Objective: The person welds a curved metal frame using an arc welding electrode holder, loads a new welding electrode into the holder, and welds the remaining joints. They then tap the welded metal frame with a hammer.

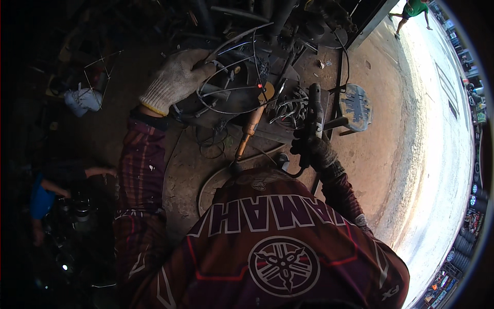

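My left hand [176, 80] wears a white knit glove and grips a bent wire ring [226, 87] on a dark metal work surface [278, 131]. My right hand [311, 149], in a dark glove, is closed around a black handle of a tool [315, 110] that stands up from the surface. A welding electrode holder with a brown grip [250, 129] lies between the hands, and a small red glow [260, 85] shows at its tip near the wire. My maroon jersey fills the lower middle.
A tangle of loose wires [290, 110] lies on the surface. A grey perforated plate [356, 105] sits to the right. A white cloth [82, 100] lies left. Another person's arm [100, 171] is at the left, and a person in green [414, 9] walks on the sunlit road.
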The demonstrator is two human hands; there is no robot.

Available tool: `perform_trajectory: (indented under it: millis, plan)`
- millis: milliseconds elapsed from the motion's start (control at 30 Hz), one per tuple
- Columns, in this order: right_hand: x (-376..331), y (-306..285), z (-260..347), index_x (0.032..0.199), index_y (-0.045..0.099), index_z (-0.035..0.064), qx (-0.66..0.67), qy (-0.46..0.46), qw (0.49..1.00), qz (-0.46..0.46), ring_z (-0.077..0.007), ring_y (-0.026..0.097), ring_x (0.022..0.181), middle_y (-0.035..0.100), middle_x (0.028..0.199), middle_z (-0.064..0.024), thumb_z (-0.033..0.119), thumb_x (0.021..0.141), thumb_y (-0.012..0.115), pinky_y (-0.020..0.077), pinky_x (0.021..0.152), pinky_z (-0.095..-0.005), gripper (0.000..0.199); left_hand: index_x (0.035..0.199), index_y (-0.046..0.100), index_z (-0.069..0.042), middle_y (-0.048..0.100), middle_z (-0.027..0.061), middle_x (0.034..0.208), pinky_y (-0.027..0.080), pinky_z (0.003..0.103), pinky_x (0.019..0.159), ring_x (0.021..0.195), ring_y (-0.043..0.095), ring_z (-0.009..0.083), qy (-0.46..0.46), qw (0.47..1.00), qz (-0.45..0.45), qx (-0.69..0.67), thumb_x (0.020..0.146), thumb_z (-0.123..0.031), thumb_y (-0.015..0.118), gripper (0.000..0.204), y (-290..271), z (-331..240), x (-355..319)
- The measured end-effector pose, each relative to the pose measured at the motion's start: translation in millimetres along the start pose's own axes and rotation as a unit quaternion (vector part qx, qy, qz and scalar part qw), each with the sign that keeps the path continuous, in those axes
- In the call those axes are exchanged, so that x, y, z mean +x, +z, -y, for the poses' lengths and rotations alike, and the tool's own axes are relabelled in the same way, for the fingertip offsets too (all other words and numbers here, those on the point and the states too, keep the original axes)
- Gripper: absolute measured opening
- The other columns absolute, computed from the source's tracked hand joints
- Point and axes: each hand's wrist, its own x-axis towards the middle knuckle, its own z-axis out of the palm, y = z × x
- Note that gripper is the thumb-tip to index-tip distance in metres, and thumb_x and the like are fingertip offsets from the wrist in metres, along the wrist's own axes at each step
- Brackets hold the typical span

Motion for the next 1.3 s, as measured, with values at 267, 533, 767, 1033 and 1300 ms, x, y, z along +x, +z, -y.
perform_trajectory:
  millis: [267,533,767,1033,1300]
  plan:
    - [-6,-3,0,0.143,0.038,0.0063,-0.024,-0.006,0.999,-0.023,-0.0289,0.069,0.088,0.061,0.114,-0.0169,0.027,0.084,0.077,0.061,0.073,-0.0451,0.074,0.114,0.067,-0.003,0.069,0.0105,0.095,0.05,0.032,0.08,0.086,0.064,0.0179,-0.056,0.998,0.02,-0.019,0.094,-0.029,0.063,0.033,2,6,8]
    - [-7,-2,2,0.131,0.046,0.0004,-0.057,-0.005,0.997,-0.048,-0.0277,0.069,0.085,0.062,0.111,-0.0161,0.028,0.084,0.077,0.0609,0.073,-0.0424,0.063,0.123,0.065,-0.005,0.069,0.01,0.108,0.048,0.032,0.09,0.099,0.063,0.0165,-0.052,0.997,-0.007,-0.057,0.094,-0.031,0.065,0.039,8,33,15]
    - [-7,-9,-2,0.136,0.043,0.0028,-0.031,-0.009,0.999,-0.035,-0.0294,0.069,0.088,0.063,0.112,-0.0174,0.022,0.086,0.076,0.0608,0.074,-0.0433,0.063,0.131,0.06,-0.003,0.066,0.0095,0.12,0.045,0.032,0.099,0.112,0.061,0.0194,-0.079,0.977,-0.031,-0.196,0.091,-0.031,0.071,0.051,13,32,11]
    - [-7,0,2,0.143,0.037,0.0072,0.021,0.01,1.0,-0.013,-0.0286,0.068,0.088,0.063,0.112,-0.0176,0.008,0.088,0.073,0.06,0.074,-0.044,0.066,0.132,0.059,-0.002,0.065,0.0097,0.124,0.045,0.029,0.099,0.112,0.061,0.0186,-0.126,0.952,-0.054,-0.274,0.088,-0.029,0.075,0.053,16,33,14]
    - [-6,8,1,0.14,0.042,0.0008,-0.058,-0.002,0.998,-0.03,-0.0334,0.071,0.087,0.063,0.116,-0.0198,0.022,0.079,0.08,0.061,0.076,-0.0486,0.075,0.135,0.057,-0.003,0.064,0.0148,0.125,0.046,0.031,0.099,0.115,0.061,0.0188,0.045,0.99,-0.11,-0.079,0.091,-0.027,0.072,0.053,2,47,7]
